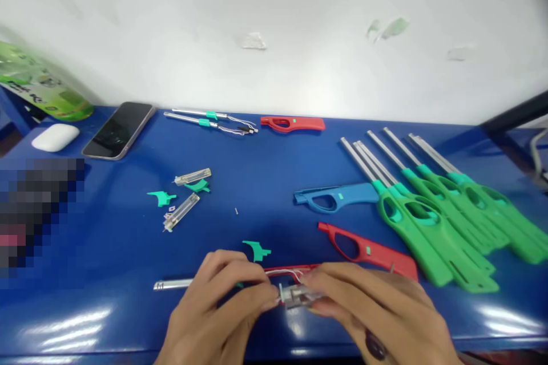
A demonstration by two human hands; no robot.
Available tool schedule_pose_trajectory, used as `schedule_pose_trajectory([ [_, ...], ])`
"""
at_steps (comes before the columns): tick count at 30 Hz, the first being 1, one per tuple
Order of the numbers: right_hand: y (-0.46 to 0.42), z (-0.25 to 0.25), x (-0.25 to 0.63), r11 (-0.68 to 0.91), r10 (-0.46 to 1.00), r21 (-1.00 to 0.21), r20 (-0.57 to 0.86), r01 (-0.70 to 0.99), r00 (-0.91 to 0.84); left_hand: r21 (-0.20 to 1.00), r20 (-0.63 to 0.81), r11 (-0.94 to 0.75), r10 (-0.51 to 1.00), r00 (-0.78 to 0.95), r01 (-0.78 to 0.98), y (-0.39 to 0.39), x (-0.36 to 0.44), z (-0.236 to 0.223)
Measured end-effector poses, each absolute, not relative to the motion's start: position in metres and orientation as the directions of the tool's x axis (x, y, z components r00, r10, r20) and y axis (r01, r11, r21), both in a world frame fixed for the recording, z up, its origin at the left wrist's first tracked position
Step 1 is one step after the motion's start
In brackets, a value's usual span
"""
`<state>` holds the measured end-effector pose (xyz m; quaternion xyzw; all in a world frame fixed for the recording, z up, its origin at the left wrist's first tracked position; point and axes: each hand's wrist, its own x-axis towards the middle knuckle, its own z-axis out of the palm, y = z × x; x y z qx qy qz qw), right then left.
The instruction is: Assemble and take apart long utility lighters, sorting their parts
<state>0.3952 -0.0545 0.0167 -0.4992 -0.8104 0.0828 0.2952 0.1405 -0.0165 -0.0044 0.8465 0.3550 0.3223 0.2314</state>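
At the near edge of the blue worktop (257,168), a clear tank (295,297) lies between the two hands, raised in front of a red shell (274,269). The left hand (214,308) pinches its pale end fitting between thumb and fingertip; the fingers of the right hand (377,308) grasp the opposite end, covering much of it. White wires (285,271) loop just behind the tank, close to the right fingertips, and a metal rod (173,284) projects past the left hand; whether rod and wires are joined beneath the hands cannot be told. Beyond the knuckles lie a green trigger (257,251) and a tiny pin (236,211); farther left are two spare tanks (182,212) with more green pieces (162,198). To the right, a blue shell (355,195) and a second red shell (385,254) lie near the green lighters (445,239). The likeliest fault is at the fitting: it is small and gripped only at the fingertips, so a sideways twist could bend it or make it slip free. Uneven pressure from the two hands could also tilt the tank. The wires, being slack and close to the right fingertips, could be snagged or tugged loose by a turn of that hand. A forward sweep of the left knuckles could knock the trigger away, and the pin, being so slight, could easily be lost.
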Motion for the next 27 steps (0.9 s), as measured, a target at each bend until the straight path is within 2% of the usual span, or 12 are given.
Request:
schedule_pose_trajectory([
  [3,-0.038,0.015,0.383,0.462,0.871,-0.469,0.401,0.753,-0.284,0.569,0.396,-0.582,0.813,0.427,0.58,-0.005,0.125,-0.005],
  [6,-0.019,0.008,0.37,0.392,0.892,-0.434,0.397,0.811,-0.219,0.476,0.462,-0.522,0.833,0.304,0.707,0.009,0.114,-0.014],
  [10,-0.006,0.0,0.361,0.376,0.893,-0.293,0.368,0.879,-0.259,0.36,0.454,-0.555,0.807,0.379,0.75,0.014,0.105,-0.026],
  [14,-0.025,0.006,0.379,0.39,0.902,-0.295,0.31,0.872,-0.299,0.385,0.401,-0.523,0.837,0.372,0.761,0.001,0.103,-0.022],
  [17,-0.049,0.008,0.402,0.397,0.914,-0.262,0.198,0.88,-0.353,0.387,0.378,-0.608,0.791,0.482,0.694,-0.012,0.105,-0.016],
  [20,-0.064,0.002,0.414,0.409,0.912,-0.215,0.133,0.887,-0.388,0.328,0.363,-0.678,0.733,0.574,0.658,-0.018,0.11,-0.017],
  [27,-0.063,-0.009,0.404,0.337,0.933,-0.326,0.245,0.883,-0.266,0.264,0.323,-0.718,0.695,0.642,0.644,-0.022,0.107,-0.029],
])
